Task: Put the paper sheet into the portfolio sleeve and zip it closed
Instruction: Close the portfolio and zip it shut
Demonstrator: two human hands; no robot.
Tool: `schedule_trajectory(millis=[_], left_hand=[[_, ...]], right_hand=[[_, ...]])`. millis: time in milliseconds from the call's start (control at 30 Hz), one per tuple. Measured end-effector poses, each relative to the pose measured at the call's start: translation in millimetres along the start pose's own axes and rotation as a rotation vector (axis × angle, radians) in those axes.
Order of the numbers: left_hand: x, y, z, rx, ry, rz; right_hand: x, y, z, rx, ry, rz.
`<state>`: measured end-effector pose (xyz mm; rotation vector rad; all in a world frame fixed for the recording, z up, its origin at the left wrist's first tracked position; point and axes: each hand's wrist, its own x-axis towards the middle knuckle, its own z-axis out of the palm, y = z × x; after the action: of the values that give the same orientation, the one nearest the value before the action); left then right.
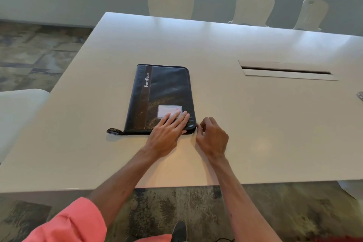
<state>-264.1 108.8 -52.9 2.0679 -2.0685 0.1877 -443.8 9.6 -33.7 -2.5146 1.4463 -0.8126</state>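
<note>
A dark leather portfolio sleeve (163, 92) marked "PortFolio" lies flat on the white table (255, 124), folded closed, with a clear card window near its front right corner. My left hand (169, 129) rests flat on that corner, fingers spread and pressing down. My right hand (212, 135) sits at the sleeve's front right corner with thumb and fingers pinched together at the zipper edge; the zipper pull itself is hidden by the fingers. A black strap tab (114, 131) sticks out at the sleeve's front left corner. No paper sheet is visible.
A long cable slot (286, 70) is cut into the table to the right. Three white chairs (170, 3) stand along the far side and another chair (17, 112) at the left. A small metal object (360, 96) lies at the right edge.
</note>
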Motion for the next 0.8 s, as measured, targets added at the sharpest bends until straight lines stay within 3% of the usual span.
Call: schedule_trajectory(millis=[800], left_hand=[[2, 5, -7, 0.031, 0.01, -0.007]], right_hand=[[130, 10, 43, 0.097, -0.115, 0.004]])
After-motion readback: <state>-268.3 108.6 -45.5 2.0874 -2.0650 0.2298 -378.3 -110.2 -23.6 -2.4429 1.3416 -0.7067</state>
